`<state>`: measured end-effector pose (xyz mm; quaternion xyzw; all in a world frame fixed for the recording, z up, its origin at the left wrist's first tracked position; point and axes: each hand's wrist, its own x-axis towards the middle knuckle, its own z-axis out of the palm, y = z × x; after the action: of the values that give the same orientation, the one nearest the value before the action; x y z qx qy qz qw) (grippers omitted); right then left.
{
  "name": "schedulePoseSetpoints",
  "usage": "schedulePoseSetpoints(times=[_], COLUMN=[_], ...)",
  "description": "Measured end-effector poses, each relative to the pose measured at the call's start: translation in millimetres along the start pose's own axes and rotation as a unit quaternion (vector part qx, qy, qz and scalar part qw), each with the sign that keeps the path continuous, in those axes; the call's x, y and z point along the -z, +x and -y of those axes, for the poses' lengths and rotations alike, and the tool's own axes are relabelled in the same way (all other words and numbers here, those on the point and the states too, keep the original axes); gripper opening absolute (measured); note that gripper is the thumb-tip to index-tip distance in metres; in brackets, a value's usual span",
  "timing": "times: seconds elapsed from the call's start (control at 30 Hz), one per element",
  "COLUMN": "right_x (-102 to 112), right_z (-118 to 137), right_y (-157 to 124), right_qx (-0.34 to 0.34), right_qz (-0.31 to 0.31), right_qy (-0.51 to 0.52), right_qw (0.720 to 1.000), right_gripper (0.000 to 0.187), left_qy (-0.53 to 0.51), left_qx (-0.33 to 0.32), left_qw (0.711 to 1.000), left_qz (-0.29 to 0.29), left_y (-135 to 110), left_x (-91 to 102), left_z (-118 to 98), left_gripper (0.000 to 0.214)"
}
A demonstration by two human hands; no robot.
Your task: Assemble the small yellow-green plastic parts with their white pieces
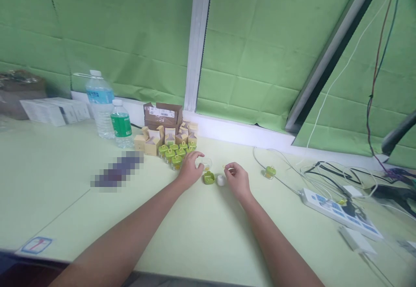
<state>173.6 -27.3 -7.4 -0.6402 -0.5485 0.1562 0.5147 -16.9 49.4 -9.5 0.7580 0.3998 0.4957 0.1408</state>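
My left hand (pixel 190 169) curves with thumb and fingers apart at the left side of a small clear plastic cup (pixel 208 164); whether it touches the cup I cannot tell. A bit of yellow shows in the cup. Between the thumb and finger of my right hand (pixel 239 180) is a small yellow ring (pixel 224 166), held just above the table. Below the hands lie a green lid (pixel 209 178), hollow side showing, and a small round white piece (pixel 221 180). Several clear boxes with green lids and yellow loops (pixel 177 161) stand in rows behind my left hand.
Small open cartons (pixel 152 143) and a brown box (pixel 163 114) stand at the back. Two water bottles (pixel 121 124) are left of them. One green-lidded box (pixel 270 172) sits to the right, near cables and a power strip (pixel 339 213). A pixelated patch covers something at left.
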Motion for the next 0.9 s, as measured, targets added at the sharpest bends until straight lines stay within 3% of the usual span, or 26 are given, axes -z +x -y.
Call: schedulePoseSetpoints(times=[0.13, 0.3, 0.6, 0.9], right_x=[1, 3, 1, -5], right_z=[-1, 0, -7, -3], right_y=[1, 2, 5, -1], right_qx=[0.013, 0.012, 0.01, 0.039], right_qz=[-0.016, -0.032, -0.042, 0.024], right_qy=[0.019, 0.034, 0.024, 0.039], right_qw=[1.0, 0.999, 0.999, 0.998], right_gripper=[0.02, 0.025, 0.025, 0.024], left_qy=[-0.01, -0.02, 0.104, 0.085], left_qx=[0.003, -0.013, -0.038, -0.057], left_qw=[1.0, 0.996, 0.972, 0.968], left_qz=[-0.004, 0.083, 0.208, 0.227], left_y=[-1, -10, -15, -16], left_x=[0.4, 3.3, 11.5, 3.2], left_z=[-4, -17, -21, -18], left_gripper=[0.023, 0.023, 0.031, 0.026])
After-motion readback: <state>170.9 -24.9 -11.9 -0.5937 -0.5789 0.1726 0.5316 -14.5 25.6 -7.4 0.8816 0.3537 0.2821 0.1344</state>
